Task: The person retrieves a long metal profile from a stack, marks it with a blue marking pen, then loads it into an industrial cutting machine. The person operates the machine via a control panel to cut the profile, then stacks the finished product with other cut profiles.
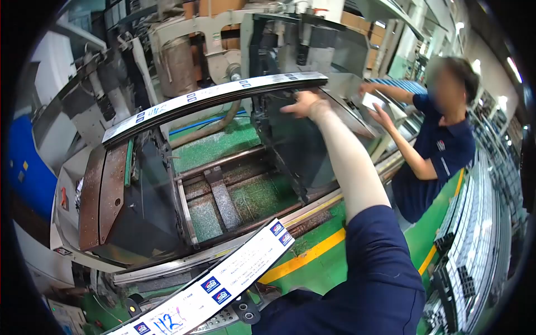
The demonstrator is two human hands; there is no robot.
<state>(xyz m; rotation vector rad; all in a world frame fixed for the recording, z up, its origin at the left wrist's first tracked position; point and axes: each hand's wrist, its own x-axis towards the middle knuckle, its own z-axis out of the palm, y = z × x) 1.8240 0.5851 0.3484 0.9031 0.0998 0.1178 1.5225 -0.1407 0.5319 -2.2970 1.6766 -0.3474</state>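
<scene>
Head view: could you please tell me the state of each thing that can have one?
Upper strip, lying across the machine top.
Right hand, open, against that strip's far end.
Left hand, out of view.
Near strip, tilted, blue handwriting on it.
Co-worker's hands, holding a white piece.

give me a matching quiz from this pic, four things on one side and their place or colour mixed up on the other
Things:
1 right hand
2 near strip
3 co-worker
4 floor line

Place or colour:
a yellow
b navy shirt, far right
c bottom edge, blue handwriting on it
d up by the far strip, arm stretched out

Pairs: 1-d, 2-c, 3-b, 4-a
</scene>
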